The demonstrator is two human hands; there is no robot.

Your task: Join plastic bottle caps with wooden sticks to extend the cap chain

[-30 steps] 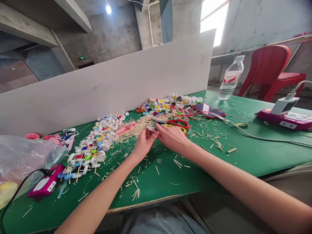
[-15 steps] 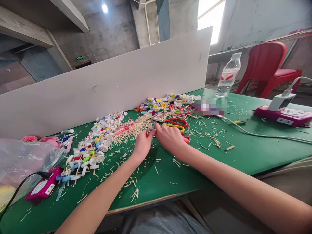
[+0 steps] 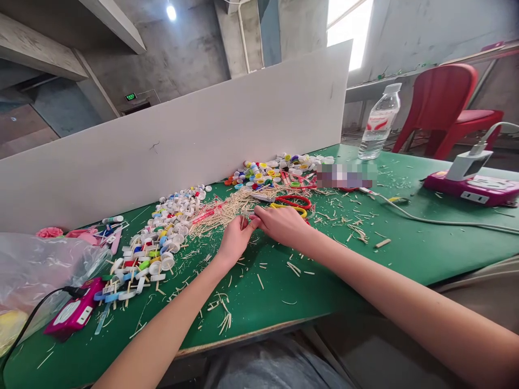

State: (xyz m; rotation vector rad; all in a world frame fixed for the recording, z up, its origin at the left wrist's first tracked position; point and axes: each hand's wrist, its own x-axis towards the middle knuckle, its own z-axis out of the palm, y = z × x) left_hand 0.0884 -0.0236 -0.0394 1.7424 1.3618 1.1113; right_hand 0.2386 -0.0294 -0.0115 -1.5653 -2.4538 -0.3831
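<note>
My left hand [image 3: 235,239] and my right hand [image 3: 283,223] meet over the green table [image 3: 365,259], fingertips pinched together on a small piece too tiny to name. Right behind them lies a heap of thin wooden sticks [image 3: 227,210]. Red and yellow scissors [image 3: 292,204] lie just past my right hand. A spread of white and coloured bottle caps [image 3: 170,227] sits to the left of my hands, some joined with sticks [image 3: 130,275]. A second pile of coloured caps [image 3: 275,167] lies further back.
A white board [image 3: 182,146] stands along the table's far side. A water bottle [image 3: 377,127], a phone [image 3: 344,177] with a cable and a pink power strip [image 3: 472,189] sit at right. A plastic bag [image 3: 36,265] and a pink device [image 3: 75,310] lie at left. A red chair [image 3: 441,108] stands behind.
Both hands stay pinched together at the same spot by the stick heap; the fingers shift slightly. The view has drifted a little.
</note>
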